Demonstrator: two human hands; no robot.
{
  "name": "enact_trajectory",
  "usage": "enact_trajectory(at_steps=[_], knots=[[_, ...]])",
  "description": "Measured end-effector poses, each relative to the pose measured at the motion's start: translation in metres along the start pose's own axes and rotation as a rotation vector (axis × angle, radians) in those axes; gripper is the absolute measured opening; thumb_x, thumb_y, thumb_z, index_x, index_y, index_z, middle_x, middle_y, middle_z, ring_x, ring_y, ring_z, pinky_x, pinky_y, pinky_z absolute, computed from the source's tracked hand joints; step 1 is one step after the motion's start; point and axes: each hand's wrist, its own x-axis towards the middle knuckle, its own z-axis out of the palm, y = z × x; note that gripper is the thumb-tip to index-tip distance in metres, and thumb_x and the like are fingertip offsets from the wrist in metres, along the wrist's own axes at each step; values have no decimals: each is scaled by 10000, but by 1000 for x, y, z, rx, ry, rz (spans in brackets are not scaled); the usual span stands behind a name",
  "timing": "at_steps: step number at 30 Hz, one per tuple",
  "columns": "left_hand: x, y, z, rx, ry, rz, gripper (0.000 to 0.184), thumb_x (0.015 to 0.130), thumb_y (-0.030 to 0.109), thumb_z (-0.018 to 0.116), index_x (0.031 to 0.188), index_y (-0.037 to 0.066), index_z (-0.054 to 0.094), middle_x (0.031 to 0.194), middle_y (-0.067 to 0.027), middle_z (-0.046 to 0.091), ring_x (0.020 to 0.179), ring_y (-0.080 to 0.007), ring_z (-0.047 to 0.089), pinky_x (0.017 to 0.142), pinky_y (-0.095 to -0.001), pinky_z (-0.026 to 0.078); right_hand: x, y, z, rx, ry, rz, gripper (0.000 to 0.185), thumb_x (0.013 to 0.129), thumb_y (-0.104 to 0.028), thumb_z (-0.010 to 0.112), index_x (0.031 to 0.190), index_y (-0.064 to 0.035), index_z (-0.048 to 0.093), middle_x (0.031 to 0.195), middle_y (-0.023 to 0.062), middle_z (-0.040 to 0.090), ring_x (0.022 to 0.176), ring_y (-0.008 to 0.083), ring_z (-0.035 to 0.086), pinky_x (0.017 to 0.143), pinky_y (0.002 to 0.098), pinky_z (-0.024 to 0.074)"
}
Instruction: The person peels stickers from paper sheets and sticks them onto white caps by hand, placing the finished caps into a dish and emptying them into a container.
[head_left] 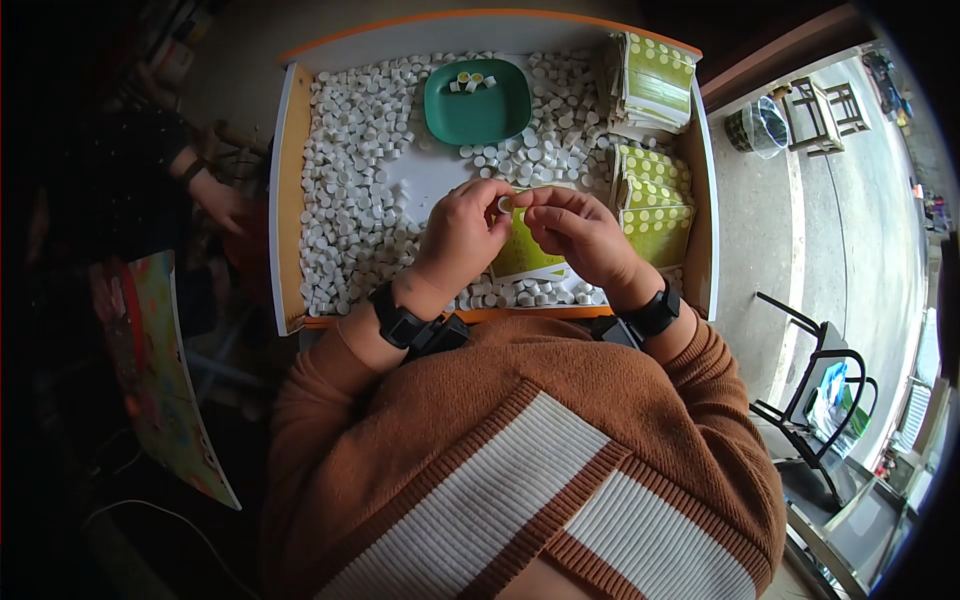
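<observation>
My left hand (460,232) pinches a small white cap (505,204) between thumb and fingertips; its inside face is toward me. Close beside it, my right hand (578,232) has its thumb and index finger pressed together near the cap's edge. Whatever it pinches is too small to make out. Under both hands lies a green sticker sheet (525,252), partly covered by them. Beyond the hands, a green tray (478,128) holds several white caps (470,80), some with yellow faces.
Loose white caps (350,150) spread across the shallow box (288,200). Stacks of green dotted sheets (655,85) stand along its right side. Another person's hand (215,195) shows at left. A chair (825,390) and a clear bin (760,128) are on the floor at right.
</observation>
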Motion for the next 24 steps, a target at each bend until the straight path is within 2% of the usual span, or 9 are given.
enact_trajectory(at_steps=[1,4,8,13,16,17,20,21,24], knots=[[0,-1,0,0,-1,0,243,716,-34,637,950,12,586,819,-130,627,691,-269,625,631,-351,512,0,0,0,1,1,0,226,908,-81,536,1113,-3,593,714,-29,503,568,38,389,515,172,312],[-1,-3,0,47,-9,18,253,748,-43,650,991,10,603,857,-73,630,703,-138,605,622,-263,498,2,2,-1,-15,-6,-7,236,904,-89,547,1118,-2,592,722,-30,503,578,34,396,519,170,316],[-1,5,-2,-40,21,10,244,748,-9,635,987,23,595,805,-126,632,685,-255,630,620,-342,511,2,4,-2,-114,9,-24,244,899,-100,562,1123,-7,594,727,-31,502,600,28,414,533,160,326],[0,-6,-1,-62,44,22,240,778,12,620,1017,34,600,753,-111,634,659,-241,631,607,-334,507,2,5,-2,-191,3,-54,209,903,-110,572,1084,-10,600,765,-37,502,637,22,434,562,156,349],[8,-12,1,-51,18,-28,235,797,26,610,1031,44,602,701,-95,635,634,-255,629,598,-331,503,9,20,-11,-510,160,-371,189,866,-46,597,1052,-21,598,829,-6,534,703,85,505,601,207,412],[14,-13,0,-50,20,-26,235,797,26,610,1031,44,602,701,-95,635,634,-255,629,598,-331,503,8,18,-13,-510,159,-373,189,866,-46,597,1052,-21,598,829,-6,534,703,85,505,601,207,412],[39,-15,-16,-4,72,-38,218,789,68,648,1003,47,607,781,-109,632,697,-282,632,629,-350,508,-3,6,-20,-1322,352,-580,216,786,-36,649,996,-36,600,871,69,545,765,206,553,691,288,463],[42,-20,-21,-1,76,-42,218,789,68,648,1003,47,607,781,-109,632,697,-282,632,629,-350,508,-6,6,-23,-1322,346,-580,216,786,-36,649,996,-36,600,871,69,545,765,206,553,691,288,463],[49,-38,-50,469,191,105,218,761,116,695,951,49,611,867,-129,605,780,-312,623,684,-385,512,-10,6,-32,-1512,379,-719,245,718,-36,666,956,-39,608,912,131,542,835,317,552,762,361,470]])
